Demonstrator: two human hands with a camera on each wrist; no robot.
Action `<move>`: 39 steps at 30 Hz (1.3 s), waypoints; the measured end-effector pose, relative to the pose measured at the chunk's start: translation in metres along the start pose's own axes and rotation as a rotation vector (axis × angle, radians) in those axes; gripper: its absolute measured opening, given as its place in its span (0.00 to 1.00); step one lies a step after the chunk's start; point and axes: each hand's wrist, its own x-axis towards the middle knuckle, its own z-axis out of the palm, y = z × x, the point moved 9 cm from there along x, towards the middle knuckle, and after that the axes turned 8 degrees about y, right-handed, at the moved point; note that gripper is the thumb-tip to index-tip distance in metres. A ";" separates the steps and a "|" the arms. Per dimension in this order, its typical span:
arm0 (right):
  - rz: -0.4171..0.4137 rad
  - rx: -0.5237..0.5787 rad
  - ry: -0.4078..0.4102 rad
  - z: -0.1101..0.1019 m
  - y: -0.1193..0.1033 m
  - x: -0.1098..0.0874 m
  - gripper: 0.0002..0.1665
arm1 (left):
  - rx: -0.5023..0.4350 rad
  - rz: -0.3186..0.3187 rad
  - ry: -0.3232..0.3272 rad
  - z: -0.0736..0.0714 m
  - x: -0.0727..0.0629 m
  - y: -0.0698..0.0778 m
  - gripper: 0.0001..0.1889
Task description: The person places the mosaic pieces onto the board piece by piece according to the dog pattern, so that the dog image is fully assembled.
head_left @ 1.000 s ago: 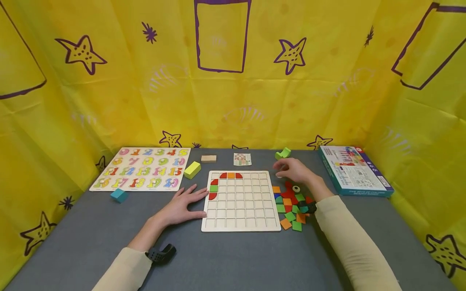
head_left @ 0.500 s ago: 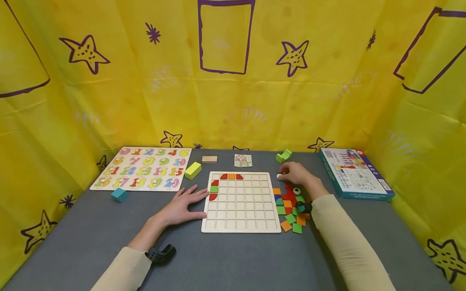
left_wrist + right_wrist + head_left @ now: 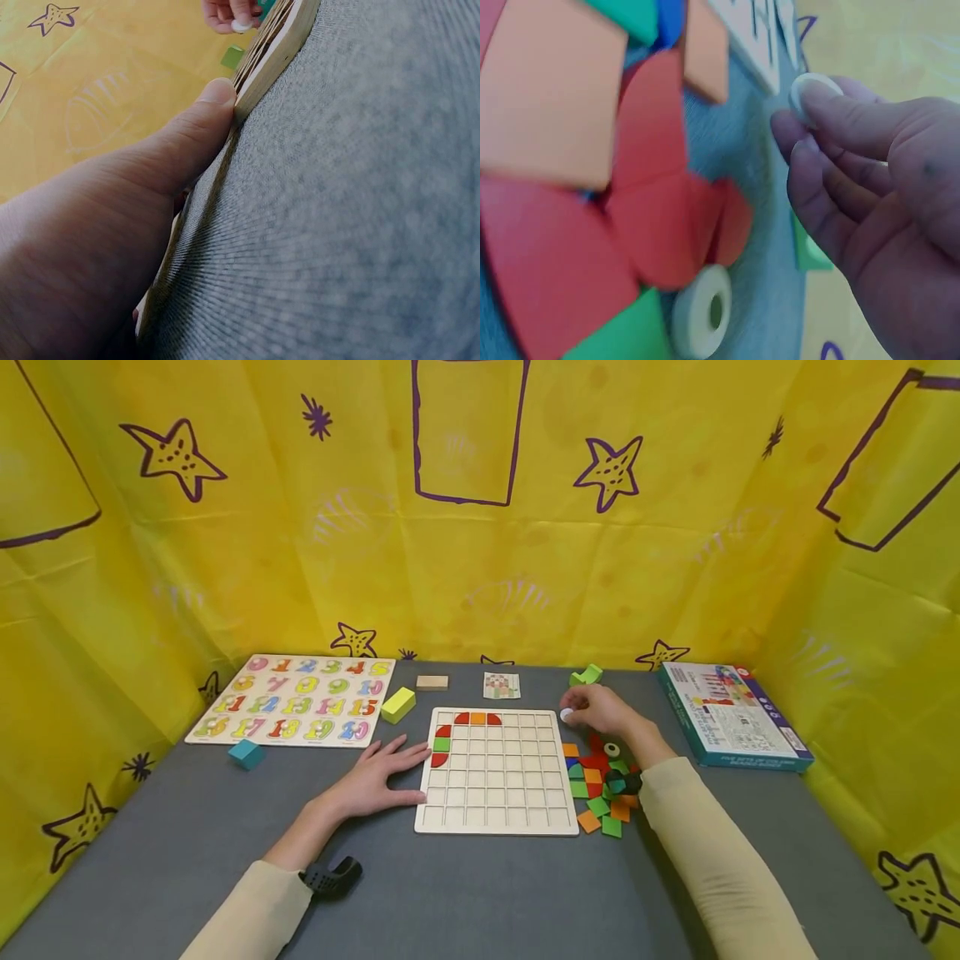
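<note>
My right hand [image 3: 600, 708] pinches a small white disc [image 3: 566, 715] between thumb and fingers, just beyond the far right corner of the wooden grid board [image 3: 497, 820]. The right wrist view shows the thumb [image 3: 859, 120] flat on the disc's face. On the board's left edge rests my left hand [image 3: 373, 782], its fingers spread and fairly straight. Red quarter-rounds [image 3: 443, 731], an orange square [image 3: 477, 718] and a green square [image 3: 441, 744] lie in cells at the board's far left. In the left wrist view the thumb [image 3: 202, 120] touches the board's side [image 3: 274, 71].
Beside the board's right edge lies a pile of coloured tiles [image 3: 590, 821] with a pale ring [image 3: 612, 750]. Around the back stand a pattern card [image 3: 501, 686], a green curved block [image 3: 587, 675], a yellow block [image 3: 398, 705], a number board [image 3: 300, 700] and a box [image 3: 738, 714].
My right hand has moved slightly left toward the board's far corner with the white disc, whose face now shows more. The left hand has stayed at the board's edge.
</note>
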 end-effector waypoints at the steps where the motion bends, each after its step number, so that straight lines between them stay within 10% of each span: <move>1: -0.010 0.010 -0.006 0.001 -0.004 0.001 0.09 | 0.002 0.003 0.002 0.000 0.000 0.000 0.43; 16: -0.147 0.094 -0.094 0.050 -0.078 0.013 0.12 | 0.009 -0.006 -0.002 -0.001 0.000 -0.001 0.44; 39: -0.193 0.104 -0.044 0.100 -0.124 0.041 0.07 | -0.005 0.012 0.004 -0.003 0.003 0.002 0.42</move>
